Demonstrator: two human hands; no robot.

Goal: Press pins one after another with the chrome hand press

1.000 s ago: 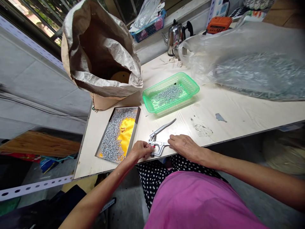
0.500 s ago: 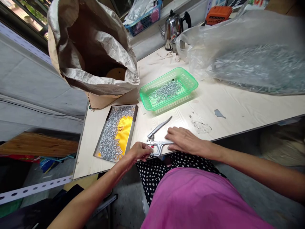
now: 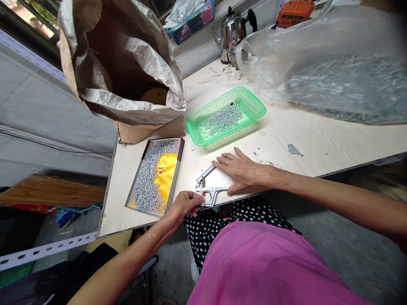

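Silver spring-loaded hand pliers (image 3: 212, 195) lie near the table's front edge with their handles apart and a small red part at the jaw. My left hand (image 3: 190, 203) pinches at the jaw end; whatever is between the fingertips is too small to make out. Across the upper handle lies my right hand (image 3: 243, 169), its fingers stretched and spread, the thumb near the end of the lower handle. Left of the pliers is a shallow tray (image 3: 176, 178) of small metal pieces on a yellow lining. Behind them stands a green plastic basket (image 3: 222, 137) holding similar pieces.
A large open woven sack (image 3: 133, 114) stands at the table's back left. At the back are a steel kettle (image 3: 229, 38), a blue basket (image 3: 193, 25) and an orange box (image 3: 295, 13). A big clear plastic bag (image 3: 333, 84) of metal pieces fills the right rear.
My right hand has moved up from the lower handle onto the upper one, with its fingers spreading. My left hand stays pinched at the jaw.
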